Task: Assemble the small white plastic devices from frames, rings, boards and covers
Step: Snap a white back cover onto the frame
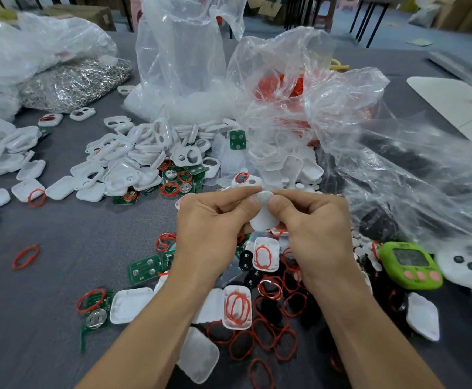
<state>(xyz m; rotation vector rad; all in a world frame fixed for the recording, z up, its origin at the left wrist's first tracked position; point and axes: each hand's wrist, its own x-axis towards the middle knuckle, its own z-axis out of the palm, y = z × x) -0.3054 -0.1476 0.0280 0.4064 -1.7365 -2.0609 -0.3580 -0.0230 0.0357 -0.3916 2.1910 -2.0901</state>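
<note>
**Two-handed grasp of a part.** A small white rounded plastic device (262, 217) is held above the grey surface (61, 234). It is pinched between the left hand (212, 223) and the right hand (316, 220), with the thumb and curled fingers of each closed on it. A heap of white plastic frames (133, 153) is seen beyond the hands. Loose thin red rings (274, 332) and an open white plastic cover (237, 307) are spread beneath the wrists. Green circuit boards (142, 269) are found left of the left hand, and a lime-green digital timer (410, 263) right of the right hand.
</note>
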